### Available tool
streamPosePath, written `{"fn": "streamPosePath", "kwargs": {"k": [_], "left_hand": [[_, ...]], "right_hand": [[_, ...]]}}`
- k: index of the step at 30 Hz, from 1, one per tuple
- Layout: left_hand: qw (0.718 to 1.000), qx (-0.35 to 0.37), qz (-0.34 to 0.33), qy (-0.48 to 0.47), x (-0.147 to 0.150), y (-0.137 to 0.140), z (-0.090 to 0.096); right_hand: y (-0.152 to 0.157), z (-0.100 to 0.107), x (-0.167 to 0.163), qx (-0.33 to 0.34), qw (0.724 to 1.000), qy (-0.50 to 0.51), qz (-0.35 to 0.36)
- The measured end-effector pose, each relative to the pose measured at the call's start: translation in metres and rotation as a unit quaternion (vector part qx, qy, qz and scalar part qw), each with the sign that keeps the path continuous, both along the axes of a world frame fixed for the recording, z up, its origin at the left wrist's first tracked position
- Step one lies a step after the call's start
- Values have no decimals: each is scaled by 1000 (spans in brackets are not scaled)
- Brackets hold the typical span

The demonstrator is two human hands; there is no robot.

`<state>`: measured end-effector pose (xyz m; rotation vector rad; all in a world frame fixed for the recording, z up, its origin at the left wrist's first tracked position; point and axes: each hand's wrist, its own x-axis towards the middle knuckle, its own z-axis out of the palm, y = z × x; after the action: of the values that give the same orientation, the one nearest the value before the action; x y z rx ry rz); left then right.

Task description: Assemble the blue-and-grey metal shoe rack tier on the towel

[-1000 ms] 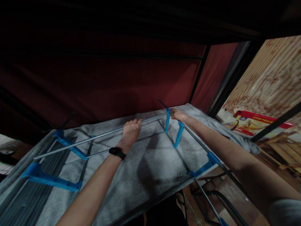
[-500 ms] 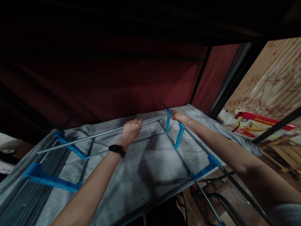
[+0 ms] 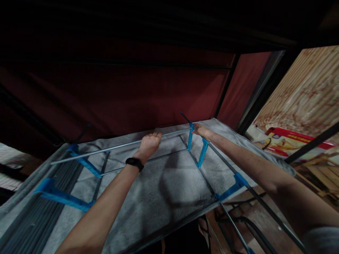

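Observation:
My left hand (image 3: 150,144), with a black band on its wrist, is wrapped round a grey metal tube (image 3: 113,146). This tube runs across a frame of tubes and blue plastic brackets. Its left end sticks out past a blue bracket (image 3: 83,160); its right end meets another blue bracket (image 3: 190,137). At that right bracket, my right hand (image 3: 201,131) has its fingers closed round the joint, by a dark tube. A further bracket (image 3: 203,152) stands just below my right hand, and one more blue bracket (image 3: 233,187) sits nearer me.
A grey cloth (image 3: 148,208) covers the work surface under the frame. A bundle of dark tubes (image 3: 45,208) lies at the left. Behind rises a dark red panel (image 3: 148,95). At the right are a dark post (image 3: 265,91), a red and yellow box (image 3: 293,141) and wooden pieces (image 3: 320,173).
The tube's left end and the left brackets have shifted slightly right in view. My left hand has moved a little right with the tube; my right hand stays at the bracket.

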<state>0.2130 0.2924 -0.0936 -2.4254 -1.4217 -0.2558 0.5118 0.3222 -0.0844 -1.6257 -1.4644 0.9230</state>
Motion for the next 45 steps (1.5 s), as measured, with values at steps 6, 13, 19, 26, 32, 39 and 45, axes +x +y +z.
{"fn": "streamPosePath", "kwargs": {"k": [6,13,19,26,32,39,45], "left_hand": [[1000,0,-17,-5,-2,-6,3],[1000,4,-8,-20,-19,-19,16],[1000,10,-8,-23,-73,-44,40],[903,-27,211,-373,-234,-50,72],[746,-126,262,-599,-308,-63,40],[554,-295,167,-761,-295,-49,16],[552,-287,176,-763,-286,-44,20]], "right_hand": [[-4,5,-2,21,988,-155,-1],[-15,10,-8,41,956,-289,-18],[-19,4,-23,162,863,-477,25],[-49,5,-123,351,812,-431,179],[-72,3,-254,421,779,-356,298],[-79,6,-374,428,749,-347,369],[-77,16,-410,362,751,-380,400]]}}
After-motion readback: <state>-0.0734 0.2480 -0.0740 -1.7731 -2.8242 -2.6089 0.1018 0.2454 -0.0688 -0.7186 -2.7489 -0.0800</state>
